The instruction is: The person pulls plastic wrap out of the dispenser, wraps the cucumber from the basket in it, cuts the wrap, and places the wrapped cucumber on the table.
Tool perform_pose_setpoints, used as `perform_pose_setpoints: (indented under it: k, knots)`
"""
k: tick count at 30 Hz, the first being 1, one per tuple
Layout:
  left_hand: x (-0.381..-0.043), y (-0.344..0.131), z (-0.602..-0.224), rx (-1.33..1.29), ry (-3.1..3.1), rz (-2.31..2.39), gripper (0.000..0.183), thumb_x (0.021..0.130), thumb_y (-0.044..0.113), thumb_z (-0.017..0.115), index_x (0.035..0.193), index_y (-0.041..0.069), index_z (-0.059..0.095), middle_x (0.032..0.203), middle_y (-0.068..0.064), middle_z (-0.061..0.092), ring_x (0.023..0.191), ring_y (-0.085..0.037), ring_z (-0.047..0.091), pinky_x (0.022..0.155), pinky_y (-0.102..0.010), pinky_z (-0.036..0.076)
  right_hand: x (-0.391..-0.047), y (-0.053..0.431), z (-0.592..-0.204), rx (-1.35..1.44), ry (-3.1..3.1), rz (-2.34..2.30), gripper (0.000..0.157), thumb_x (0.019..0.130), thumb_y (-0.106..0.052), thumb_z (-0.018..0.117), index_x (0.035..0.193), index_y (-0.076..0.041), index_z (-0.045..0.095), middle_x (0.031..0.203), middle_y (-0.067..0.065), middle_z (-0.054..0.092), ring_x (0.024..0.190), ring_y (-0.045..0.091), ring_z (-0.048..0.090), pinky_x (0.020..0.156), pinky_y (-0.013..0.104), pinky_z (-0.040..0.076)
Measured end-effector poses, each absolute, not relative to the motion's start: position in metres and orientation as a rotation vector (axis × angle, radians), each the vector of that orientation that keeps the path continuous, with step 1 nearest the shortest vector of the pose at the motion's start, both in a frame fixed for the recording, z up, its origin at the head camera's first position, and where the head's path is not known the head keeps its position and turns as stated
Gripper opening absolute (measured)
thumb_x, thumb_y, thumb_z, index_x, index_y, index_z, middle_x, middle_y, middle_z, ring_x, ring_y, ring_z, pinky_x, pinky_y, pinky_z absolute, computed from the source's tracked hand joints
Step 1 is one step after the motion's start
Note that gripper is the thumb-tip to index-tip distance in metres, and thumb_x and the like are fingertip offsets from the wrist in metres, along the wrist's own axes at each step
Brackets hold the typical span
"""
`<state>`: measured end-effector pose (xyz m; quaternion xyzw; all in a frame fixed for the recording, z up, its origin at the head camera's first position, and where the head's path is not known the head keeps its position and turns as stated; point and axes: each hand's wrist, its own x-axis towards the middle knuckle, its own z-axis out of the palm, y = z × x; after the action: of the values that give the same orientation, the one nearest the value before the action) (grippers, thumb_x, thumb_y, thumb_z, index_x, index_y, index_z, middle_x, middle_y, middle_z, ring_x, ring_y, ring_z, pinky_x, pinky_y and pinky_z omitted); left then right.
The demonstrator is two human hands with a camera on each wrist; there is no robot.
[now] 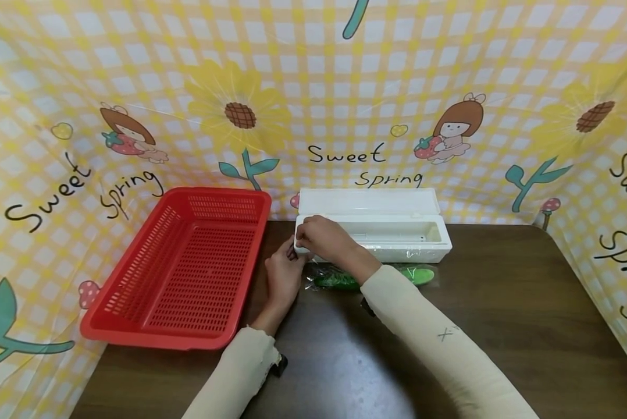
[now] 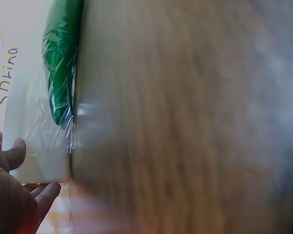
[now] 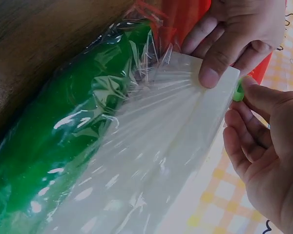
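Note:
A white cling film dispenser box lies lengthwise with its lid raised at the back. Clear film comes over its front and covers a green cucumber on the table just before it. My left hand grips the box's left end; in the right wrist view its thumb presses on the corner over the film. At that same end my right hand pinches a small light green piece between thumb and fingers. The left wrist view shows the cucumber's tapered end under wrinkled film.
To the left stands a red perforated plastic basket, its rim close to my left hand. A checked, flower-printed cloth hangs behind and at both sides of the brown wooden table.

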<state>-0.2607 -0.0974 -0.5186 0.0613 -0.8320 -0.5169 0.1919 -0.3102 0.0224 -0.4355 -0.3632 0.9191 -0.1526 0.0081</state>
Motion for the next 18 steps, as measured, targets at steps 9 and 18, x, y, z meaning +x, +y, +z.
perform_pose_setpoints:
  k: [9,18]
  knots:
    - [-0.265,-0.097,-0.52,0.183,-2.336,-1.351,0.052,0.071,0.011,0.084,0.121,0.008,0.067,0.102,-0.011,0.073,0.09,-0.014,0.071,0.072,-0.031,0.057,-0.314,0.023,-0.433,-1.355,2.878,-0.248,0.016,0.096,-0.017,0.058,0.09,-0.013,0.073,0.085,-0.001,0.063,0.08,0.013,0.056,0.076,0.027,0.047]
    - [-0.264,-0.093,-0.519,0.179,-2.378,-1.304,0.051,0.073,0.011,0.082,0.121,0.006,0.066,0.105,-0.011,0.073,0.092,-0.015,0.07,0.072,-0.033,0.057,-0.312,0.044,-0.435,-1.479,2.911,-0.055,0.017,0.097,-0.019,0.057,0.098,-0.009,0.07,0.093,0.002,0.065,0.087,0.017,0.059,0.086,0.032,0.048]
